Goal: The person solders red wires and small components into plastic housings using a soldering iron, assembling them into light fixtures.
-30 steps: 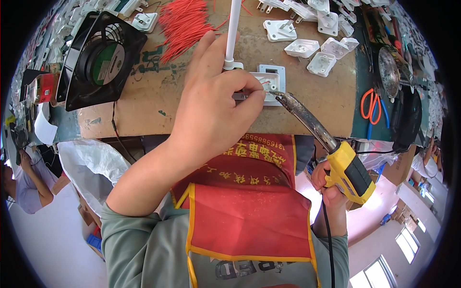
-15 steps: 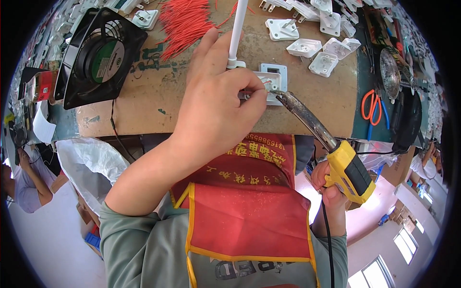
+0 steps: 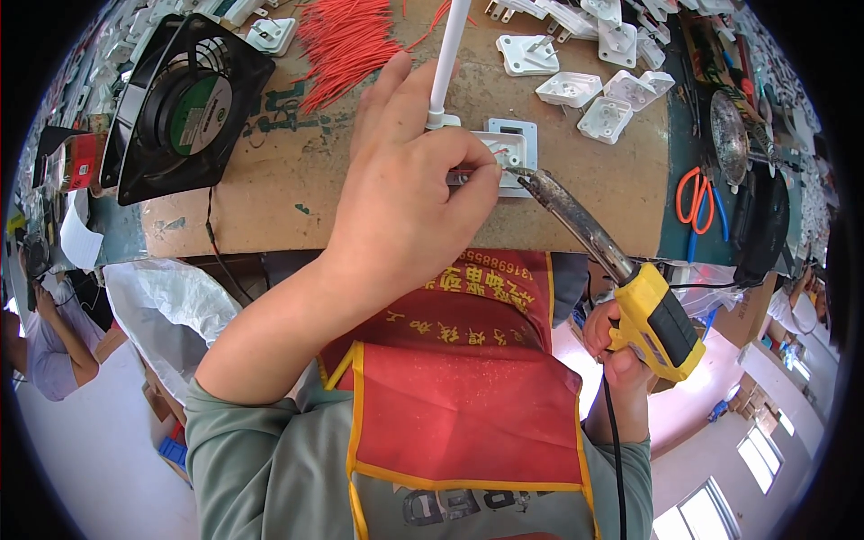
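Fingers of right hand (image 3: 621,346) wrapped round soldering iron (image 3: 594,243), long axis diagonal, tip up-left.

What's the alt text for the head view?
A left hand steadies a white plug housing on a brown worktop while the right hand touches a yellow soldering iron to it; red wires lie behind.

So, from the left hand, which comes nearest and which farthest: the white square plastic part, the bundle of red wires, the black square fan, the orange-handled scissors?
Measured from the left hand in the head view:
1. White square plastic part, touching its fingertips, just right.
2. Bundle of red wires, up and slightly left.
3. Black square fan, far left.
4. Orange-handled scissors, far right.
The fan and scissors are nearly too close to call.
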Demonstrator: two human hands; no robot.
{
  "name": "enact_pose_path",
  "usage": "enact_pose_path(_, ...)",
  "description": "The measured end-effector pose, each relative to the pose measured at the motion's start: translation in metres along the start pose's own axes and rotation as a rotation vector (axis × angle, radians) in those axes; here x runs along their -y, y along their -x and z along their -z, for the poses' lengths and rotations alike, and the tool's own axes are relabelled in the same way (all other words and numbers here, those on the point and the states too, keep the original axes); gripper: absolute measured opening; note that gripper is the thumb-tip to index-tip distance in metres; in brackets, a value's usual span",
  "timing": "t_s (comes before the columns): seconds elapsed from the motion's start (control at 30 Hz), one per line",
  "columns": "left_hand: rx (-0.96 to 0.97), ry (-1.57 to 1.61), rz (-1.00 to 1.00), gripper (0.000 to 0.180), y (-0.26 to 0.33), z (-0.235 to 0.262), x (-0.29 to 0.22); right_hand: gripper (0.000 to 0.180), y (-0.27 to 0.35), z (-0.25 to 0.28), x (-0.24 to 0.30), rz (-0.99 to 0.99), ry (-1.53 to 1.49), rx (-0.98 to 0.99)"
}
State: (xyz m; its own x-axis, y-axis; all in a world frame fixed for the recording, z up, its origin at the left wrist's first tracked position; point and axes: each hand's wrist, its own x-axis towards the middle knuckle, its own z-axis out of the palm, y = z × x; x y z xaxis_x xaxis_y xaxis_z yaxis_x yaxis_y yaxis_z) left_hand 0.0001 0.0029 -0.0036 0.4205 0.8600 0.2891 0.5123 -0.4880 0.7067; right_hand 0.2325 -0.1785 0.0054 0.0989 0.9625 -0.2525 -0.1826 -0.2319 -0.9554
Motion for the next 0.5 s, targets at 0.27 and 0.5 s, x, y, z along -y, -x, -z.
enact_pose_path(0.27,-0.004,-0.026,0.000,0.006,-0.0003,-0.0012,-0.0008,0.071,-0.0003,0.0059,-0.0041,0.047,0.027,0.055)
enact_pose_path(0.5,-0.012,-0.029,-0.004,0.006,-0.0003,-0.0004,-0.0015,0.077,0.0026,0.0060,-0.0050,0.027,-0.027,0.046)
